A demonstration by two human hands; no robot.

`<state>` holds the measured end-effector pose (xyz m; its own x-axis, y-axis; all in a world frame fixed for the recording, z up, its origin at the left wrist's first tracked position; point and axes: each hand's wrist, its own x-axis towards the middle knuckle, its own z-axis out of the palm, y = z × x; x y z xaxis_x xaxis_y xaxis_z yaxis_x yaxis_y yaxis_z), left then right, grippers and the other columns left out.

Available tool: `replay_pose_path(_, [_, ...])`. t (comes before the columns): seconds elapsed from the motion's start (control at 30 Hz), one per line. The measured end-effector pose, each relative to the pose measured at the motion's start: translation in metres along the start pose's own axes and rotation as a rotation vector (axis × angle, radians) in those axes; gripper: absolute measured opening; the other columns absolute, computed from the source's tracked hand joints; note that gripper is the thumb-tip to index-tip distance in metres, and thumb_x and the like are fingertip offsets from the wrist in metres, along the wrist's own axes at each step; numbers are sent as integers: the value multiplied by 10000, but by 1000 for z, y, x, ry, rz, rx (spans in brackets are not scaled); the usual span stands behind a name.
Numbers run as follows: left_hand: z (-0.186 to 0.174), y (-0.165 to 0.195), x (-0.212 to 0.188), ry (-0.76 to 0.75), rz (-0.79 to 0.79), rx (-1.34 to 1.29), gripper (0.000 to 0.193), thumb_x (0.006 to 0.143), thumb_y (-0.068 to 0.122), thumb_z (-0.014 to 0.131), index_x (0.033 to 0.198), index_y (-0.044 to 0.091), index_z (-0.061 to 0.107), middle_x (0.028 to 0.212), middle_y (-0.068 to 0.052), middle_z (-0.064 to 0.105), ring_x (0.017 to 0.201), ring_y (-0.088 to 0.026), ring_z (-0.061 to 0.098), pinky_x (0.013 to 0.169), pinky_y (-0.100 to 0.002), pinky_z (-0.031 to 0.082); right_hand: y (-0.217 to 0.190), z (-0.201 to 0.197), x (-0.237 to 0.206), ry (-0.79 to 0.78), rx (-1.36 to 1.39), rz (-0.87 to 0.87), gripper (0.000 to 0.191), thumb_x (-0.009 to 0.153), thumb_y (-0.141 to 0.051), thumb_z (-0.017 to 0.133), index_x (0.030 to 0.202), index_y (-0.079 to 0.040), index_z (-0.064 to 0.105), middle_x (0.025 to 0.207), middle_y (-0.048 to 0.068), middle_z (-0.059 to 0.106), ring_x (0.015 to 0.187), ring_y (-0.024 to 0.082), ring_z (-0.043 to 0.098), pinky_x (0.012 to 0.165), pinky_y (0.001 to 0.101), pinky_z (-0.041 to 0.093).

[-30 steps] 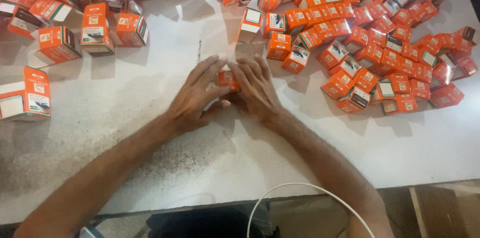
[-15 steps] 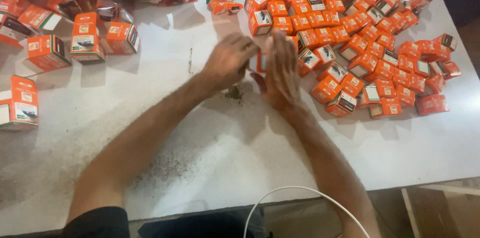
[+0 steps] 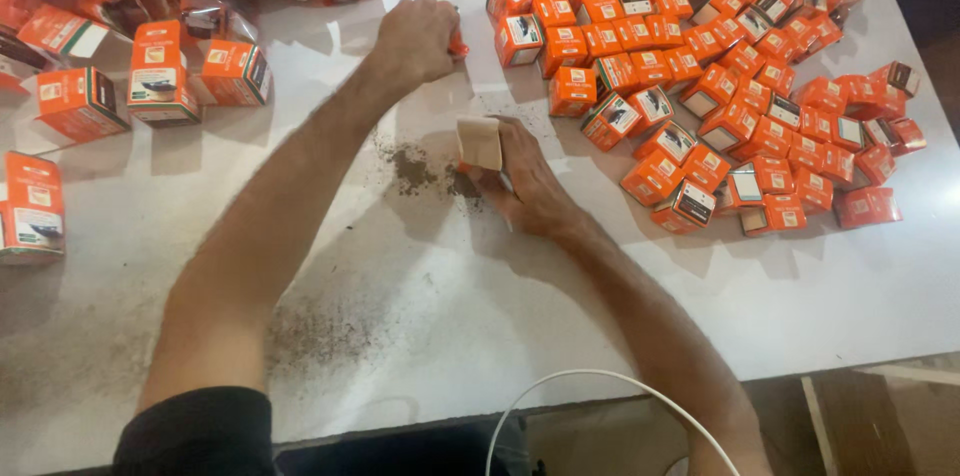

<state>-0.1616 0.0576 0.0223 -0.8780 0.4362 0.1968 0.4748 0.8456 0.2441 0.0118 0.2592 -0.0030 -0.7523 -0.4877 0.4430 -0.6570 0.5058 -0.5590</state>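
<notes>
Head view: right hand (image 3: pixel 525 181) has its grip closed on a small orange carton (image 3: pixel 480 144), tan flap open, held upright just above the surface (image 3: pixel 420 336). Left hand (image 3: pixel 420 36) is fisted on a small orange item; contents unclear. Risk: open flap lets the contents spill toward the dark grit (image 3: pixel 415 171) just left of the grip.

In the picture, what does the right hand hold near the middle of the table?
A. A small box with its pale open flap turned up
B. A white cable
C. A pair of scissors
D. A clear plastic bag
A: the right hand grips a small orange box whose pale flap stands open, beside the dark crumbs on the white table.
</notes>
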Motion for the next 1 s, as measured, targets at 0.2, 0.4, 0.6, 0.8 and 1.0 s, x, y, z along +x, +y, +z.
replay_pose_path(0.2, [-26,-3,-77,42,104,9,432,797,67,767,1192,65,592,958,-205,716,896,-405,704,773,-501,565,-19,-5,6,33,138,87,590,814,-168,838,1312,1,571,1222,180,679,1165,353,657,984,421,517])
replay_pose_path(0.4, [-38,41,-185,652,348,-539,453,853,-96,730,1246,6,529,1237,-242,636,1089,-408,676,887,-432,596,-36,6,6,-10,175,239,383,808,-146,870,1138,-70,691,1093,127,739,1046,309,733,893,408,581])
replay_pose_path(0.6, [-37,57,-198,614,589,-223,489,818,-55,796,1245,12,569,1289,-187,624,1256,-375,598,1084,-528,534,-32,14,4,-6,133,78,458,799,-39,768,1241,-41,646,1196,163,705,1135,377,687,963,431,561])
replay_pose_path(0.8, [-36,56,-206,438,487,-137,602,752,107,841,1308,11,632,1375,-177,597,1434,-390,430,1200,-642,281,-34,19,0,19,225,246,504,807,-51,737,1295,-37,611,1199,165,679,1111,340,711,949,402,575])
replay_pose_path(1.0, [-30,68,-202,396,267,-240,282,887,180,756,1141,73,699,1598,-328,241,1504,-552,171,1165,-770,116,-36,17,0,-1,121,147,543,777,-53,792,1288,-29,610,1191,180,696,1146,395,656,977,441,538])
